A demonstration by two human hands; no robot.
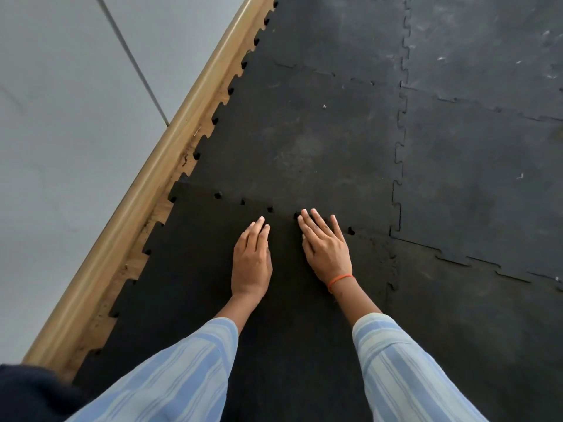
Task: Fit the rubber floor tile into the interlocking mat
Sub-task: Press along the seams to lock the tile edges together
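Observation:
A black rubber floor tile (195, 269) with jigsaw-toothed edges lies on the floor under both my hands. Its far edge overlaps the neighbouring tile of the interlocking mat (304, 141), and several small dark gaps show along that seam. My left hand (251, 263) lies flat, palm down, on the tile just short of the seam. My right hand (324, 248), with an orange band at the wrist, lies flat with its fingertips on the seam. Neither hand holds anything.
A wooden skirting board (158, 166) runs diagonally along the left, below a grey wall (61, 132). A strip of bare wooden floor (134, 266) shows between the skirting and the toothed tile edges. More laid mat tiles (481, 178) stretch to the right.

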